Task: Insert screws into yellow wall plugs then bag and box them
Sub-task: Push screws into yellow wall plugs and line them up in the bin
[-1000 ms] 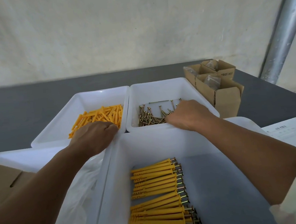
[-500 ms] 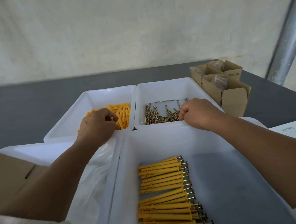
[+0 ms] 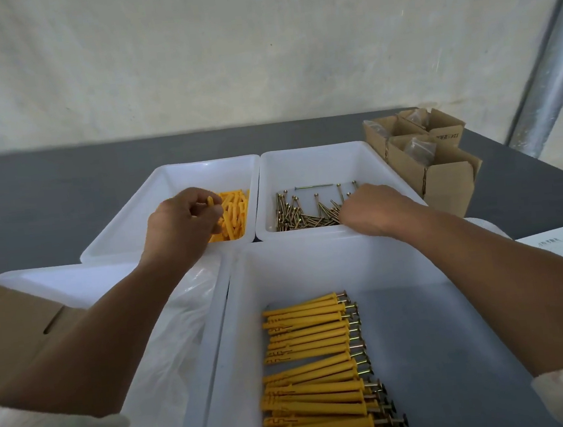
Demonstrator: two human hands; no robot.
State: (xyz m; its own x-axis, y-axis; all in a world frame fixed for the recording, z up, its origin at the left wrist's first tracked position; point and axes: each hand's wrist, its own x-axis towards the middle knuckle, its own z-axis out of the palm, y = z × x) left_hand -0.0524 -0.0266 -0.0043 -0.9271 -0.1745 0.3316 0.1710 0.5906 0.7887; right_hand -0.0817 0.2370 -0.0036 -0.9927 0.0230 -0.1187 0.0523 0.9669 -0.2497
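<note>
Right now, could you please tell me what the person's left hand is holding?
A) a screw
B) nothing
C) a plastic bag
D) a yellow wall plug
D: the left hand pinches a yellow wall plug between its fingertips over the white tray of loose plugs.

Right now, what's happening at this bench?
A person is assembling by hand. The left hand pinches one yellow plastic wall plug over the white plastic tub of loose plugs. The right hand reaches into the neighbouring white tub of brass-coloured screws; its fingertips are hidden, so whether it holds a screw is unclear. The nearer large white tub already holds neat rows of plugs with screws inserted. Open brown cardboard boxes with clear bags inside stand at far right.
</note>
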